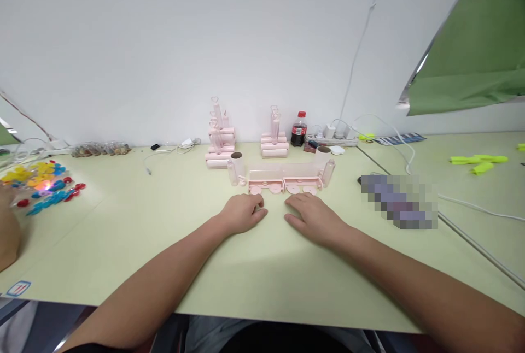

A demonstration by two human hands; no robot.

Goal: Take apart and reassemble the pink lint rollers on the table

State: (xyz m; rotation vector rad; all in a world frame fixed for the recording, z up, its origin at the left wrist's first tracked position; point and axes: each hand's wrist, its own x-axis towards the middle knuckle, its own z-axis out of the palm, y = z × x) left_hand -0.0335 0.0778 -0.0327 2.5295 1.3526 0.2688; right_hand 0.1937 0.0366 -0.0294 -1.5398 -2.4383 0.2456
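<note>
My left hand rests on the pale green table with nothing in it, its fingers loosely bent and the thumb apart. To its right lies my right hand, empty too, fingers stretched forward and spread from the thumb. Just beyond the fingertips stand two pink open-fronted holders side by side, with several flat pink discs at their front. Slim pink tube-like pieces flank them at both ends. Behind the ends are two upright rolls with dark open tops.
Stacked pink boxes with upright pieces stand by the wall, a second stack to their right. Near these are a cola bottle and a power strip. Colourful plastic parts lie left; a pixelated item and yellow-green pieces lie right.
</note>
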